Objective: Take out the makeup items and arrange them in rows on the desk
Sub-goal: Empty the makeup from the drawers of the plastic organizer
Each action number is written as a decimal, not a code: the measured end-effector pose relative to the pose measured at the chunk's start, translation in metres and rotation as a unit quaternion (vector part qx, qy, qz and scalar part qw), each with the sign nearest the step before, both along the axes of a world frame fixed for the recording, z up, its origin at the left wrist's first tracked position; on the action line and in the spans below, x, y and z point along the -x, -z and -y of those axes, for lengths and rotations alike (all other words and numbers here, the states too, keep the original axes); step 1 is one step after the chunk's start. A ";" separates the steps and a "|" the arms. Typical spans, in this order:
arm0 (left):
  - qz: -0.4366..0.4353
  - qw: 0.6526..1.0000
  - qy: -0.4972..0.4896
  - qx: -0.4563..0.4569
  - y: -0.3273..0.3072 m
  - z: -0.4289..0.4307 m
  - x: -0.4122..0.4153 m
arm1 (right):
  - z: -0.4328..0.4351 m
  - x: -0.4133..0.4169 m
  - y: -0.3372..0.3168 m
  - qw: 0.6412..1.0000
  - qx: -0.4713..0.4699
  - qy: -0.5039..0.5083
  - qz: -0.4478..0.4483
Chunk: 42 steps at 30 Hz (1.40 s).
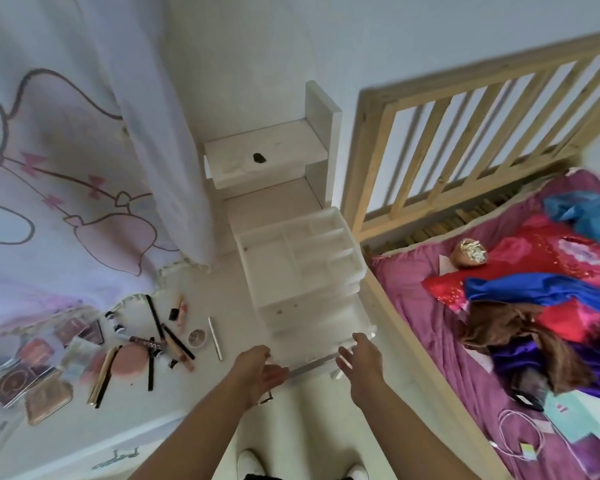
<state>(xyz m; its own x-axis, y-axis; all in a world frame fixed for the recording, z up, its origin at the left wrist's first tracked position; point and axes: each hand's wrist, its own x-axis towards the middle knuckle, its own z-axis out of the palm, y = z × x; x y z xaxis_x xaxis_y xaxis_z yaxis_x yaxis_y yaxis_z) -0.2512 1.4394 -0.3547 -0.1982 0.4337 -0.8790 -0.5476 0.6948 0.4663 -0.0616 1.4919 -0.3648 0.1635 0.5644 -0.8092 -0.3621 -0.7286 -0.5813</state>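
A white organizer [302, 258] with open top compartments and stacked drawers stands on the white desk [236, 299]. Its lowest clear drawer [312, 363] is pulled out toward me. My left hand [262, 367] curls its fingers round the drawer's left front corner. My right hand [361, 358] touches the right front corner with straight fingers. Makeup lies scattered to the left: a pink puff [130, 360], palettes [47, 398], black pencils [155, 318], lip tubes [178, 310], a round compact [197, 336] and a silver pencil [214, 338]. The drawer's inside is blurred.
A printed curtain [84, 150] hangs over the desk's left part. A white shelf [274, 147] with a small dark object [258, 158] stands behind the organizer. A wooden bed [465, 126] with pink bedding and clothes fills the right. My white slippers [252, 462] are below.
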 end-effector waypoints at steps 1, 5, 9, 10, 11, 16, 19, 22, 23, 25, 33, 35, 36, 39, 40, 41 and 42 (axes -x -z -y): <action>0.008 1.000 -0.010 -0.010 -0.003 -0.001 -0.004 | -0.002 0.002 -0.001 1.000 -0.027 -0.002 0.009; 0.043 0.993 -0.098 -0.043 -0.007 -0.013 -0.008 | -0.016 0.013 -0.006 0.999 -0.036 -0.014 -0.038; 0.049 0.983 -0.171 -0.052 -0.011 -0.024 -0.004 | -0.034 0.025 -0.011 0.997 -0.006 -0.049 -0.059; 0.048 0.982 -0.175 -0.059 -0.013 -0.027 -0.001 | -0.041 0.028 -0.013 0.995 -0.010 -0.073 -0.061; 0.051 0.981 -0.174 -0.069 -0.015 -0.032 0.003 | -0.047 0.030 -0.012 0.992 -0.024 -0.101 -0.065; 0.005 0.992 -0.100 -0.080 -0.009 -0.033 0.011 | -0.065 0.017 0.004 0.968 -0.051 -0.240 0.043; -0.075 0.994 -0.037 -0.070 0.000 -0.029 0.016 | -0.072 0.009 0.012 0.966 -0.038 -0.253 0.040; -0.146 0.987 0.038 -0.058 0.013 -0.030 0.019 | -0.081 0.004 0.015 0.950 -0.054 -0.293 0.090; -0.155 0.985 0.051 -0.056 0.015 -0.029 0.016 | -0.083 0.001 0.016 0.942 -0.058 -0.311 0.112; -0.145 0.985 0.064 -0.062 0.017 -0.027 0.008 | -0.088 -0.006 0.019 0.922 -0.065 -0.354 0.141; -0.114 0.984 0.109 -0.082 0.037 -0.033 0.010 | -0.100 -0.008 0.043 0.914 -0.079 -0.383 0.108; -0.118 0.984 0.111 -0.079 0.039 -0.033 0.013 | -0.101 -0.008 0.049 0.921 -0.077 -0.368 0.100; -0.120 0.984 0.110 -0.078 0.040 -0.034 0.014 | -0.103 -0.007 0.051 0.925 -0.075 -0.360 0.092; -0.124 0.985 0.100 -0.073 0.045 -0.036 0.017 | -0.105 -0.004 0.051 0.927 -0.069 -0.361 0.081; -0.122 0.986 0.091 -0.071 0.047 -0.035 0.017 | -0.103 -0.005 0.051 0.924 -0.069 -0.368 0.081; -0.119 0.987 0.084 -0.068 0.049 -0.034 0.015 | -0.101 -0.006 0.052 0.921 -0.069 -0.373 0.085; -0.115 0.988 0.077 -0.066 0.049 -0.031 0.012 | -0.100 -0.009 0.054 0.920 -0.071 -0.374 0.093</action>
